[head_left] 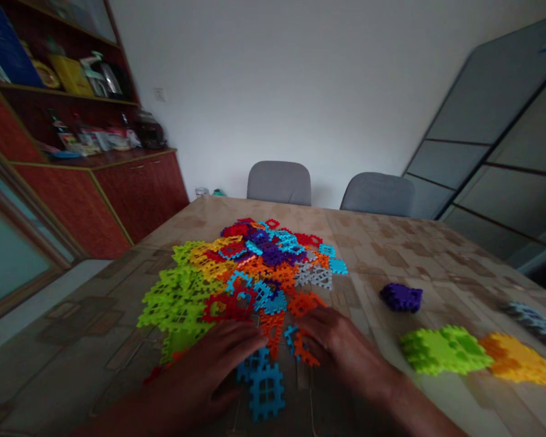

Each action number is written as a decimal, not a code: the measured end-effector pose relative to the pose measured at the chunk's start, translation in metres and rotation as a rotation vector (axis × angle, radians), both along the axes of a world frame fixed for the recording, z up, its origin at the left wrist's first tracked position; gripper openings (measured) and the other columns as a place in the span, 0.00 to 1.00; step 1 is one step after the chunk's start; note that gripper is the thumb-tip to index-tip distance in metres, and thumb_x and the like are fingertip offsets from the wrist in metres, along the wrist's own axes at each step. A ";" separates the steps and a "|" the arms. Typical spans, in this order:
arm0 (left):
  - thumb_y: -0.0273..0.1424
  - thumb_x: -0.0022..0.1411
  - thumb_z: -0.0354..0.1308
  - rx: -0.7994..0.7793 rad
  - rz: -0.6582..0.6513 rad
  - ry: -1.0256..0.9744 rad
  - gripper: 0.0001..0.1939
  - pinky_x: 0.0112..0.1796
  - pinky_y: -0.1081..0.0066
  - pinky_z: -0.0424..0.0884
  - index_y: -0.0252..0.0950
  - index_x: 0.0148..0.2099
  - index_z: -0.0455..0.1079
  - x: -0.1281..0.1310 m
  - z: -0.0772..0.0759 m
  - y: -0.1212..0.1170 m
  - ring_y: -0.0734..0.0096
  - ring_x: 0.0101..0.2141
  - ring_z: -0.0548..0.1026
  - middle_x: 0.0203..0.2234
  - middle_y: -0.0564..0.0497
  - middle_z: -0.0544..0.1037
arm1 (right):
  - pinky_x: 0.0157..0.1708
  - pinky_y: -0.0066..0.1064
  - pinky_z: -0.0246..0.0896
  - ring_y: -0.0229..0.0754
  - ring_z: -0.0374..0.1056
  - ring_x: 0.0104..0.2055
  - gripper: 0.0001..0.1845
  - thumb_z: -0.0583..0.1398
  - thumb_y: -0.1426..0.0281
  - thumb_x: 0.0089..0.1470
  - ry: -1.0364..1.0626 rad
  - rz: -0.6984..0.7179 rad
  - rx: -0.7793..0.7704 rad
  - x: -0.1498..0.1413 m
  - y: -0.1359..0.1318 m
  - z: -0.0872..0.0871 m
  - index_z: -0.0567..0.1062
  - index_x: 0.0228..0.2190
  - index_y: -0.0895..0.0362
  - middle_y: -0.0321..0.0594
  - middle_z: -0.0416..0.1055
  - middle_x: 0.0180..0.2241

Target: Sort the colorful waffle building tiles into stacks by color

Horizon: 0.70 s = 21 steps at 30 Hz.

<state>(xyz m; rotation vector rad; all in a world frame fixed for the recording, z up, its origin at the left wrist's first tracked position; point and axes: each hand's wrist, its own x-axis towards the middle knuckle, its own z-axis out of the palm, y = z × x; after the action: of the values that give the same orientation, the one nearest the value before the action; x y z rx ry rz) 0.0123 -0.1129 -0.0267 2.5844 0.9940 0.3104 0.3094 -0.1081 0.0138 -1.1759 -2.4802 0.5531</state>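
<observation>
Blue tiles (pixel 267 391) lie between left grip (pixel 231 347) and right grip (pixel 334 335); their closure I can't tell.

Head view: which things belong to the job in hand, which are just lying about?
Apparently in the job:
- left hand, right hand
- mixed pile of toothed pieces
- purple, green, yellow and grey stacks

Just about:
- two grey chairs
- kettle
- yellow container

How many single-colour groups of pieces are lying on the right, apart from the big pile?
4: purple group, leftmost; green group, nearer; yellow group, right of green; grey group, behind yellow. Others may be hidden.
</observation>
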 end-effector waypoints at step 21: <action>0.21 0.59 0.61 -0.025 -0.157 0.029 0.42 0.65 0.54 0.57 0.56 0.70 0.55 -0.006 0.026 -0.001 0.57 0.66 0.61 0.68 0.57 0.63 | 0.63 0.36 0.52 0.48 0.63 0.61 0.32 0.63 0.65 0.61 -0.162 0.240 0.016 -0.031 -0.030 -0.007 0.62 0.63 0.53 0.44 0.65 0.62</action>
<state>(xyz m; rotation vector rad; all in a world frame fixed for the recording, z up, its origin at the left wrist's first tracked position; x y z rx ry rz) 0.0066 -0.1138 -0.0005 2.6316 0.7927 0.2181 0.2780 -0.1385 0.0072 -0.9576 -2.7806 0.5171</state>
